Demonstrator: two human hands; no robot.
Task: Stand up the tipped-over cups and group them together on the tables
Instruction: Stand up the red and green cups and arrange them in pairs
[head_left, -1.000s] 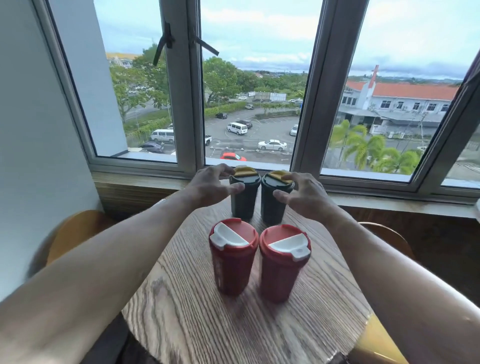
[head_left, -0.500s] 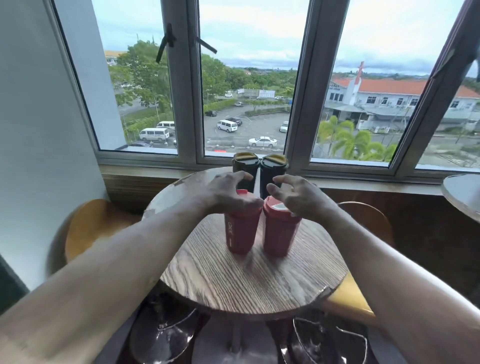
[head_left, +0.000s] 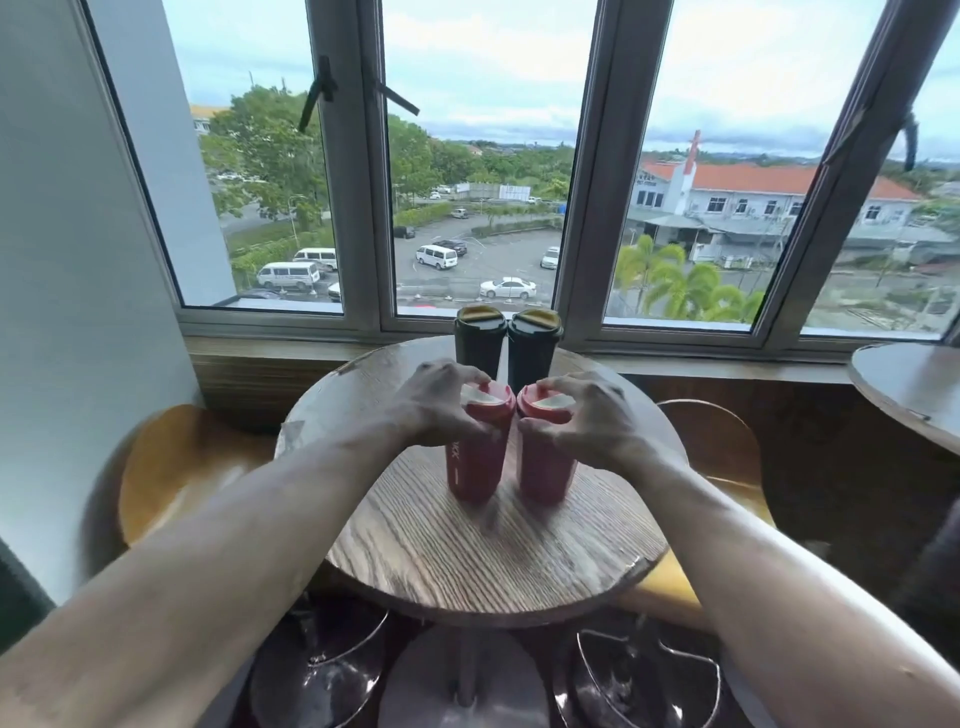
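Observation:
Two red cups stand upright side by side on the round wooden table (head_left: 467, 561). My left hand (head_left: 436, 405) grips the left red cup (head_left: 475, 462) around its lid. My right hand (head_left: 582, 415) grips the right red cup (head_left: 545, 467) the same way. Their lids touch. Behind them, at the table's far edge by the window, two black cups with yellow lid tabs stand upright and close together: the left black cup (head_left: 479, 340) and the right black cup (head_left: 534, 345).
A yellow chair (head_left: 176, 467) sits left of the table, another yellow chair (head_left: 717, 447) to its right. A second round table (head_left: 909, 389) shows at the right edge. Chrome stool bases (head_left: 317, 660) lie under the table. The window sill (head_left: 291, 348) runs behind.
My hands left the black cups and came back onto the two red cups, closing around their lids. The view pulled back from the table, showing its whole top.

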